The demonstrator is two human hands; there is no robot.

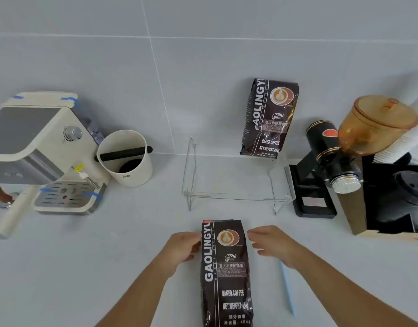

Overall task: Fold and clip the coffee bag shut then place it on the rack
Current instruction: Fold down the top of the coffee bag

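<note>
A dark coffee bag [225, 272] is seen upright on the pale counter [108, 267] at the near centre, its printed front turned toward the camera and its top edge just short of the clear rack [236, 197]. The left hand [183, 247] is pressed against the bag's upper left edge, with the fingers curled toward it; whether a real grip is taken cannot be told. The right hand [272, 245] is held loose and empty just beside the bag's upper right edge, with a narrow gap visible between the fingertips and the foil. A thin light-blue clip [287, 289] is laid flat on the counter, partly under the right forearm and apart from the bag.

The rack is placed behind the bag, near the tiled wall [203, 67]. A second coffee bag [269, 119] of the same print is stood upright on the far right part of the rack, leaned against the wall. An espresso machine [45, 152] is set at the left, and a cream cup [125, 159] with a black bar across its mouth is placed just beside it. To the right of the rack a black grinder [326, 161] with an amber hopper [377, 123] is seen, and further right a dark box [392, 199] holding a stack of black lids.
</note>
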